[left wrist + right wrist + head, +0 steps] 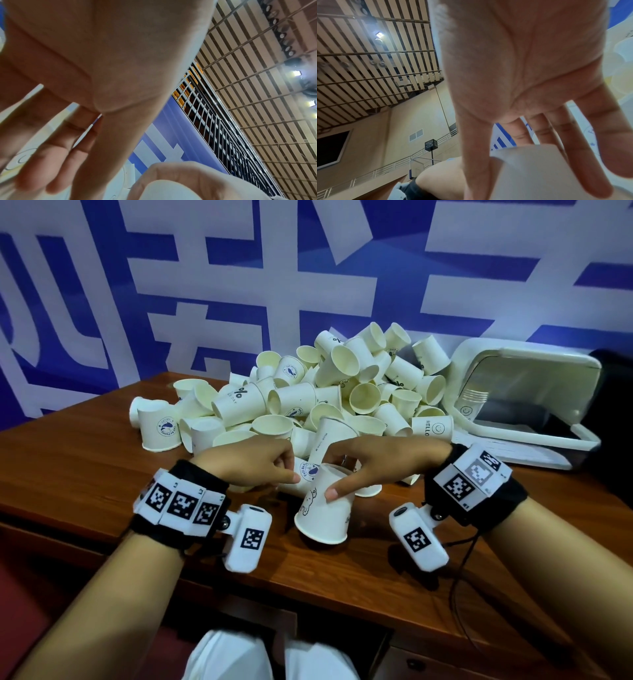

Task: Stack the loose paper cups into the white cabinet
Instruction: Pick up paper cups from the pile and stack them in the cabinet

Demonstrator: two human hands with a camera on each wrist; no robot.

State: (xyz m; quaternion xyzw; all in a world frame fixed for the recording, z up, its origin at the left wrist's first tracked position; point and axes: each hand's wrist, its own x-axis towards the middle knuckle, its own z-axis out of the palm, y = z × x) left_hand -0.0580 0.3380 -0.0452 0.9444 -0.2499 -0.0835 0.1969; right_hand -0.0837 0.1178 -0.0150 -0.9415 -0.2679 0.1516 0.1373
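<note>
1. The right hand (373,460) grasps an upturned paper cup (325,508) — thumb on the near wall, fingers over its base — tilted above the wooden table (85,453).
2. The left hand (253,463) has curled fingers at the cup's 10 o'clock; whether it holds anything, I cannot tell.
3. The heap of loose paper cups (342,392) lies at 12 o'clock — the white cabinet (524,402) at 2 o'clock, lid raised.

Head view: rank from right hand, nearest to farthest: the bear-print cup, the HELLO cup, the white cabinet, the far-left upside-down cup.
1. Bear-print cup: pinched by the right hand, front centre.
2. HELLO cup: just behind the hand, at the pile's right edge.
3. White cabinet and far-left upside-down cup: cabinet at far right, cup at the pile's left end; too close to call.
</note>
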